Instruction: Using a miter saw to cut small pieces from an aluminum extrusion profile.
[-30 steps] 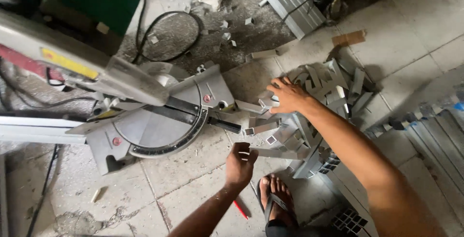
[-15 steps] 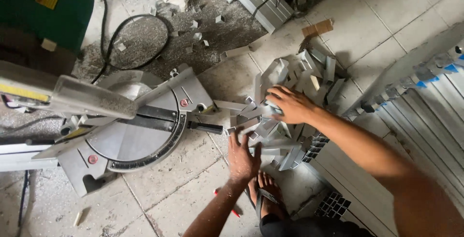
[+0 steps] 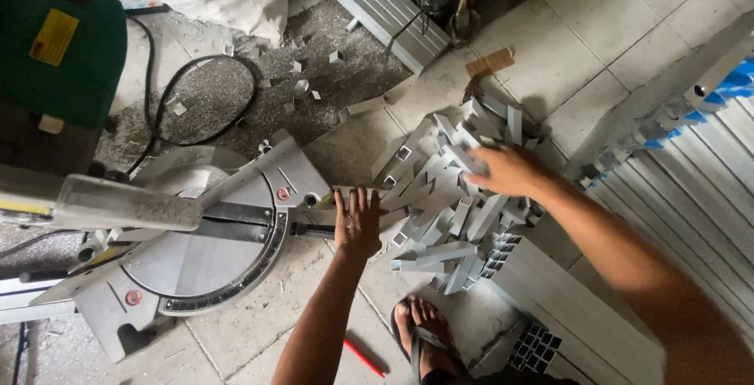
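A heap of short grey aluminium tube offcuts lies on the tiled floor. My right hand rests spread on top of the heap, fingers apart, gripping nothing that I can see. My left hand lies flat and open on a metal piece at the right end of the miter saw, beside the heap's left edge. The saw's round table and fence sit left of both hands.
My foot in a sandal stands below the heap, a red pencil beside it. Long aluminium profiles lie at right, more sections at top. A black cable, metal chips and a green machine are at upper left.
The view has shifted right and down. My left hand moved up onto the saw's right end. My right hand stayed on the heap, shifting across its top.
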